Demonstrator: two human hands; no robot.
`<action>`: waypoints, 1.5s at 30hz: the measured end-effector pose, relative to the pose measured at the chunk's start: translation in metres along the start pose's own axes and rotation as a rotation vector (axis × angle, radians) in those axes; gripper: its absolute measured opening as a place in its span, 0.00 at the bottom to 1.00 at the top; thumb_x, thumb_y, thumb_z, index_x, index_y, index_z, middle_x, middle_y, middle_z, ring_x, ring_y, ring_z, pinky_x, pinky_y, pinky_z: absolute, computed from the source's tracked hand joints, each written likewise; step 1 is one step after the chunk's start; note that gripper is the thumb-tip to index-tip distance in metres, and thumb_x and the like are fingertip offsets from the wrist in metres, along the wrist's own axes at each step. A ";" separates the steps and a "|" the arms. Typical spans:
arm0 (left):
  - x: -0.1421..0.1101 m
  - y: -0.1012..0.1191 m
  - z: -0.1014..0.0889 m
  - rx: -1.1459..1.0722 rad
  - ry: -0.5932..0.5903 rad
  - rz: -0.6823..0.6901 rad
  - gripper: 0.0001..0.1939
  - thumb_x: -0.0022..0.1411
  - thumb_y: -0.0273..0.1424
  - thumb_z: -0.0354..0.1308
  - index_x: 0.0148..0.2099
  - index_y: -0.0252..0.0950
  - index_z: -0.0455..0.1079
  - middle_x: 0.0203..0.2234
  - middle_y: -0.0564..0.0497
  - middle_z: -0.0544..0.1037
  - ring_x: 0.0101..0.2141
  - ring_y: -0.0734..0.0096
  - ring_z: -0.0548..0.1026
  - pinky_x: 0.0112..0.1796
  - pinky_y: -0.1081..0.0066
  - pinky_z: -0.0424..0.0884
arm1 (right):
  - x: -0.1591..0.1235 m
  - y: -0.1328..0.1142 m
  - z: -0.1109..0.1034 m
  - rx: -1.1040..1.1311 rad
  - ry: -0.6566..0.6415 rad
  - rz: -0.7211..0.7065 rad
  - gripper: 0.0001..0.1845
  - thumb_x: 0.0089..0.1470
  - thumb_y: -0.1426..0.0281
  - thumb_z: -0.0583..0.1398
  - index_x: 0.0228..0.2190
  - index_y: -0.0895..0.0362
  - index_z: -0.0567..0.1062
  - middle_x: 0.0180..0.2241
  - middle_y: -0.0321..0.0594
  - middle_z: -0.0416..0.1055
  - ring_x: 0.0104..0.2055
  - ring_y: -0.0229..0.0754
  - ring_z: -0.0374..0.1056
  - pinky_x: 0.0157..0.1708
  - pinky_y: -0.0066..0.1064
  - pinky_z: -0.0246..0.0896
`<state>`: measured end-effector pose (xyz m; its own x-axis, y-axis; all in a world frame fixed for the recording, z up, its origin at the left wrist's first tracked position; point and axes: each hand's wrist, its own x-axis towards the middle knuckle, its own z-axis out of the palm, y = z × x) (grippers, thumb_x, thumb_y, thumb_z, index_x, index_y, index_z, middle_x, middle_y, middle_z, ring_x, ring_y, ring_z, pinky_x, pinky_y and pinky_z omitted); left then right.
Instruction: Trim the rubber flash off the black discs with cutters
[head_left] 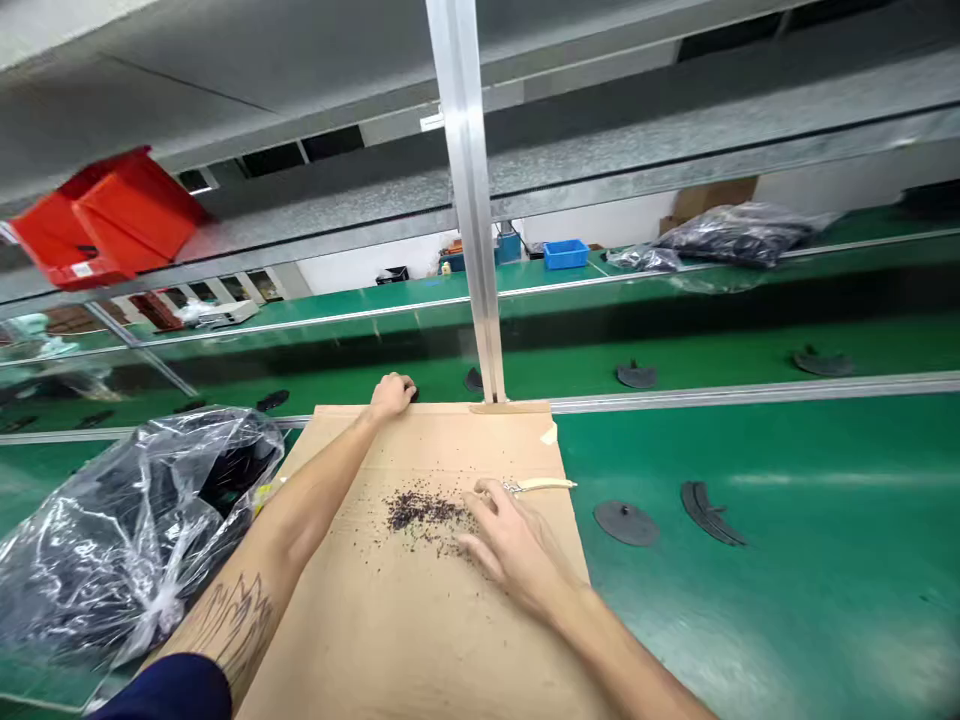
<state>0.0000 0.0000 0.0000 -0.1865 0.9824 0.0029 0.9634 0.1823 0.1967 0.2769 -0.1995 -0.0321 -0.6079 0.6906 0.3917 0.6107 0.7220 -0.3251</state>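
Observation:
A brown cardboard sheet (420, 610) lies on the green bench in front of me. My left hand (391, 396) reaches over its far edge, fingers closed on a small black part at the conveyor's rim. My right hand (510, 540) rests flat on the cardboard, fingers spread, beside a pile of dark shavings (420, 512). A small cutting tool with a pale handle (541, 485) lies just past my right fingertips, touching or nearly touching them.
A clear plastic bag of black parts (127, 530) sits at the left. Black disc parts (626, 522) and curved pieces (711, 512) lie on the green bench at the right. Further parts (636, 375) ride the conveyor behind an upright aluminium post (472, 200). Red bins (105, 215) sit above left.

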 end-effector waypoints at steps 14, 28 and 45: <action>0.026 0.053 0.033 -0.310 -0.027 0.079 0.18 0.70 0.37 0.58 0.58 0.34 0.68 0.54 0.43 0.73 0.51 0.60 0.75 0.50 0.55 0.76 | 0.000 -0.003 -0.001 0.010 -0.017 0.043 0.11 0.63 0.65 0.61 0.46 0.55 0.70 0.50 0.48 0.69 0.43 0.48 0.72 0.39 0.38 0.70; 0.009 0.081 0.037 -1.024 0.038 -0.022 0.19 0.70 0.37 0.59 0.57 0.33 0.68 0.52 0.43 0.74 0.48 0.61 0.76 0.48 0.56 0.77 | -0.001 -0.002 -0.002 0.049 -0.002 0.044 0.11 0.63 0.65 0.60 0.47 0.54 0.71 0.50 0.49 0.69 0.44 0.49 0.72 0.40 0.39 0.72; -0.215 -0.010 -0.021 -0.914 -0.238 0.258 0.06 0.59 0.31 0.65 0.40 0.40 0.73 0.36 0.52 0.81 0.37 0.70 0.81 0.39 0.72 0.78 | 0.027 0.000 -0.006 0.980 -0.151 0.563 0.33 0.43 0.37 0.65 0.26 0.56 0.77 0.21 0.43 0.74 0.26 0.46 0.71 0.32 0.37 0.72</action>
<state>0.0262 -0.2140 0.0175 0.1493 0.9884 -0.0260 0.4297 -0.0412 0.9020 0.2632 -0.1807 -0.0167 -0.4685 0.8767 -0.1090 0.1979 -0.0161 -0.9801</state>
